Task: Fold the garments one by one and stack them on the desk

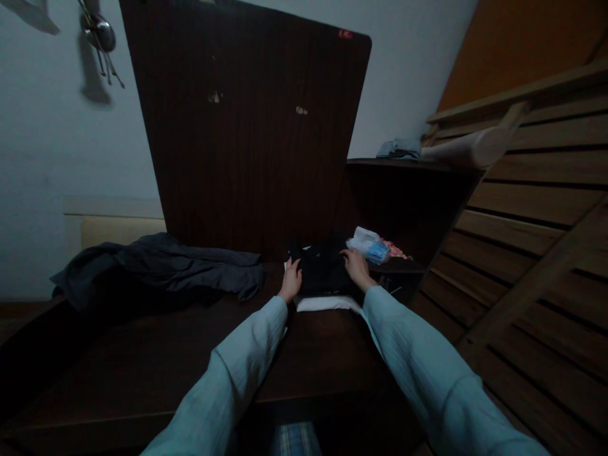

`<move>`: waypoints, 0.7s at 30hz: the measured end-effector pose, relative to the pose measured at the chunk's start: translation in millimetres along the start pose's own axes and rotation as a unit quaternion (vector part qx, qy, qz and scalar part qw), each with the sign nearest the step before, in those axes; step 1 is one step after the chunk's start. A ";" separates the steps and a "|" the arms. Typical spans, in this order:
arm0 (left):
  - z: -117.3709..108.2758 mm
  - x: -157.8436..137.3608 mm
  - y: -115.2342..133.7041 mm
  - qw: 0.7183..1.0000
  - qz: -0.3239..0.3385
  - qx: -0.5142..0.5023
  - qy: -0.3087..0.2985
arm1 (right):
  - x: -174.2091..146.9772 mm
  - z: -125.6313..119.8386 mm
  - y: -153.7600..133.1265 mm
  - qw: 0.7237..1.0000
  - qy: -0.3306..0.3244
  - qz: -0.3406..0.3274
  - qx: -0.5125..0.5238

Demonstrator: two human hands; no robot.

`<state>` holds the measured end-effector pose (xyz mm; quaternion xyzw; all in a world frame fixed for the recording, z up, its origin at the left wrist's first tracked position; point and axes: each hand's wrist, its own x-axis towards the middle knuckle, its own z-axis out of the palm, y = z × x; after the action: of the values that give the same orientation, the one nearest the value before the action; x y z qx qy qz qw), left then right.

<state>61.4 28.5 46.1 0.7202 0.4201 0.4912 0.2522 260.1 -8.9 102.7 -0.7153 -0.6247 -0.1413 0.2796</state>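
Observation:
A black folded piece of cloth, probably a garment (324, 271), lies on a white folded cloth (327, 304) towards the back of the dark desk. My left hand (291, 280) grips its left edge, thumb on top and fingers bent around the side. At the right edge, my right hand (357, 268) pinches the black cloth near its far corner. The undersides of both hands' fingers are partly hidden. To the left of my left hand, a dark grey crumpled garment (190, 266) is spread on the desk.
A dark upright board (247, 126) rises behind the desk (142, 367). Beside my right hand are plastic packets (369, 246), under a shelf (413, 166) bearing folded cloth (399, 149) and a pale roll (468, 147). Wooden slats (532, 228) stand at the right.

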 end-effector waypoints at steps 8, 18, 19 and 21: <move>16.0 -6.1 -39.2 0.996 -0.062 -0.004 -0.058 | -25.1 37.3 18.6 0.978 -0.177 0.058 -0.097; -64.9 -52.4 -48.3 0.988 0.099 0.096 -0.069 | -23.0 51.1 -31.8 0.985 -0.158 0.017 -0.066; -78.5 -57.8 -51.9 0.985 0.107 0.115 -0.066 | -24.1 54.0 -39.2 0.987 -0.148 0.021 -0.062; -107.3 -66.2 -60.1 0.980 0.109 0.153 -0.058 | -25.5 59.6 -56.7 0.994 -0.098 0.022 -0.038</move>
<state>-69.6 -2.0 8.6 0.8191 0.3943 0.4024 0.1079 191.6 8.2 53.3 -0.7492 -0.6275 -0.0885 0.1925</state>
